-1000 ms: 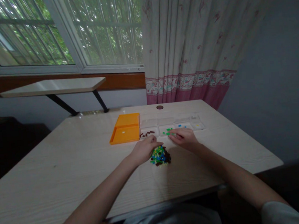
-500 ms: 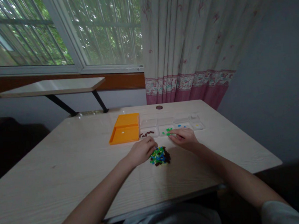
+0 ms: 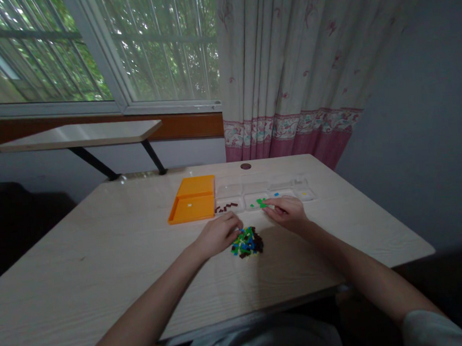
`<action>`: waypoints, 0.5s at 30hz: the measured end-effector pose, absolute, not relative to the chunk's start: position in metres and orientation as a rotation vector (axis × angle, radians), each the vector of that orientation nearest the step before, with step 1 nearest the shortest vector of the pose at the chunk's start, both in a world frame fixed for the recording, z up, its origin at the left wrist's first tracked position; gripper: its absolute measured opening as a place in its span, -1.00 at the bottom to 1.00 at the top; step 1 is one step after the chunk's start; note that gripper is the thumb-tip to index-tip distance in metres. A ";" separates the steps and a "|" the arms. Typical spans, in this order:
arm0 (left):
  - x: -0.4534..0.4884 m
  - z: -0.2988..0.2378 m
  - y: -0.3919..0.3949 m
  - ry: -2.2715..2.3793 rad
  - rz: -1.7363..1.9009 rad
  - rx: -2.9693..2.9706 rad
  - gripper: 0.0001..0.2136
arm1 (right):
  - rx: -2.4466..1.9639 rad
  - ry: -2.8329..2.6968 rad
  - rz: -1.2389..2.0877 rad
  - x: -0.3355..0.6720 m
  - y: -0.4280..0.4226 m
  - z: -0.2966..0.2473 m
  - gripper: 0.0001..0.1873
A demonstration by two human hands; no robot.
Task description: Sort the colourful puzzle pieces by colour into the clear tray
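Note:
A small heap of mixed green, blue, yellow and brown pieces (image 3: 247,242) lies on the pale wooden table (image 3: 113,257). My left hand (image 3: 218,233) rests curled at the heap's left edge, fingertips pinched together close to the pieces. My right hand (image 3: 287,211) reaches over the front rim of a clear compartment tray (image 3: 262,193), its fingers pinched on a small green piece (image 3: 262,203) at the compartment that holds green pieces. Other compartments hold brown, blue and yellow pieces.
An orange lid (image 3: 193,199) lies open to the left of the tray. A round hole (image 3: 246,166) sits near the table's far edge. Behind are a window, a wall shelf (image 3: 76,135) and a patterned curtain (image 3: 286,67).
My left hand has drawn back slightly to the left off the heap. My right hand has lifted a little at the green compartment. The rest is unmoved.

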State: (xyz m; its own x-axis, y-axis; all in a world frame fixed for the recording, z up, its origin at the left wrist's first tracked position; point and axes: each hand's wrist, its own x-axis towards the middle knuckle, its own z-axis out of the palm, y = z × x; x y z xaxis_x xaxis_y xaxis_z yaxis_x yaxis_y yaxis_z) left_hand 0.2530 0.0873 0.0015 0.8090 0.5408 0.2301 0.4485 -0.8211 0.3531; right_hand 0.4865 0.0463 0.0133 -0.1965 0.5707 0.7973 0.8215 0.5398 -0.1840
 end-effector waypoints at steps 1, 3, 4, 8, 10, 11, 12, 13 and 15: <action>0.253 0.002 0.087 0.765 0.474 2.709 -0.86 | -1.135 -1.888 -0.356 0.487 0.047 0.013 -0.74; 0.253 0.003 0.086 0.774 0.475 2.700 -0.87 | -1.145 -1.892 -0.342 0.488 0.048 0.011 -0.74; 0.253 0.004 0.086 0.774 0.471 2.695 -0.88 | -1.157 -1.897 -0.331 0.489 0.048 0.011 -0.73; 0.254 0.003 0.086 0.783 0.464 2.681 -0.88 | -1.241 -1.917 -0.263 0.492 0.051 0.010 -0.69; 0.254 0.001 0.087 0.793 0.460 2.678 -0.88 | -1.326 -1.922 -0.195 0.495 0.054 0.010 -0.69; 0.254 0.000 0.087 0.795 0.460 2.679 -0.89 | -1.380 -1.918 -0.157 0.496 0.056 0.009 -0.69; 0.254 -0.001 0.087 0.793 0.463 2.680 -0.89 | -1.434 -1.910 -0.121 0.498 0.058 0.008 -0.70; 0.254 -0.002 0.087 0.789 0.471 2.680 -0.88 | -1.484 -1.900 -0.091 0.499 0.061 0.007 -0.70; 0.254 -0.002 0.087 0.771 0.485 2.675 -0.86 | -1.560 -1.875 -0.059 0.502 0.065 0.004 -0.71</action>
State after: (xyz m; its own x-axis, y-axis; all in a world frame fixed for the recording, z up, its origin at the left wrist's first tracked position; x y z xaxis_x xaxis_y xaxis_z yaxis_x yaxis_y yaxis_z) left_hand 0.2541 0.0870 -0.0015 0.7972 0.5573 0.2321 0.4506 -0.8052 0.3856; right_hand 0.5016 0.0649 0.0044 -0.0422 0.8511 0.5233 0.8823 0.2775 -0.3801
